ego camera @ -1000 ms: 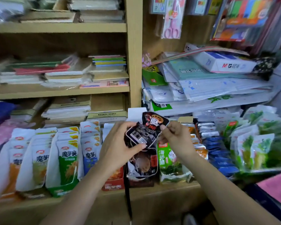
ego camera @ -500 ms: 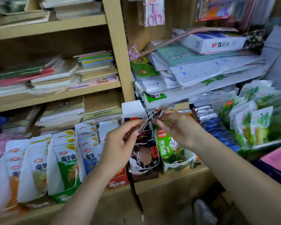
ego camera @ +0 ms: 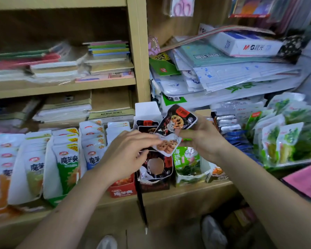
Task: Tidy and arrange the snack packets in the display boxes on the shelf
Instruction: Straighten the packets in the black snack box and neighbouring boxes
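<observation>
We see glossy, crinkled plastic film on the black snack packet (ego camera: 176, 123), torn printed cardboard on its display box (ego camera: 154, 185), matt pale wood on the shelf (ego camera: 187, 192), and shiny silver foil packets (ego camera: 226, 122).

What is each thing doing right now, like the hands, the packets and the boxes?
Black packets: out of the box, tilted, held between both hands.
Left hand: pinches the packets' lower edge.
Right hand: grips their right side.
Black display box: open-topped, packets standing inside.
Green box: open, packets upright.
White packets: standing in rows.
Scissors: hanging, packaged.
</observation>
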